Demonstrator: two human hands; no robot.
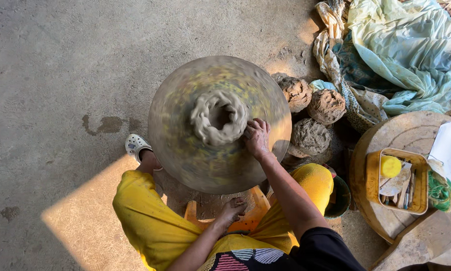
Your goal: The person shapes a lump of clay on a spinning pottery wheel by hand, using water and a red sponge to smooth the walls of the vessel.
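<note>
A round potter's wheel [185, 150] sits in front of me, blurred as if spinning. At its centre lies a rough ring of wet grey clay [219, 117] with a hole in the middle. My right hand [257, 136] presses against the ring's right side, fingers curled onto the clay. Below the wheel, my left hand [230, 210] rests on an orange stool [249, 217] between my knees, fingers loosely bent and holding nothing. I wear yellow trousers, and a white shoe [135, 144] shows at the wheel's left.
Three lumps of raw clay [310, 135] lie right of the wheel. Crumpled cloth and plastic sheeting [401, 55] fill the top right. A round wooden board [406, 131] carries a yellow tray of tools [398, 181]. A dark bucket [340, 198] stands by my right knee. Concrete floor all around.
</note>
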